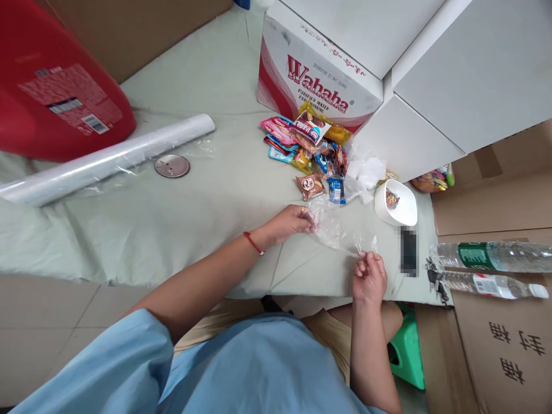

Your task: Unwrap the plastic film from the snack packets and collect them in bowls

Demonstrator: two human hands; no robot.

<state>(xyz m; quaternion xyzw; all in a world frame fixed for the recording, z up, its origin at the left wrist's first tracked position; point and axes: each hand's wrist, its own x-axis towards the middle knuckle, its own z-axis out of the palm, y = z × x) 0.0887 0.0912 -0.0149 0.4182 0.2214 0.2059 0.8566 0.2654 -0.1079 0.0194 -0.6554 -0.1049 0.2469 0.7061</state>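
A clear plastic bag (338, 230) is stretched between my two hands above the front of the table. My left hand (293, 224), closed, grips its left side. At its lower right edge, my right hand (370, 273) has its fingers curled around the plastic. Just beyond the bag lie a brown snack packet (310, 186) and a small blue packet (337, 191). Behind them is a pile of wrapped snacks (308, 135), with crumpled clear plastic (365, 167) to its right. A white bowl (409, 215) holding a brown packet stands right of the bag.
A Wahaha carton (319, 75) stands behind the snacks, by white boxes (431, 126). Left are a plastic roll (107, 158), a round metal lid (172, 165) and a red container (56, 86). Right are a blurred dark object (408, 252), keys (437, 282) and two plastic bottles (495, 284).
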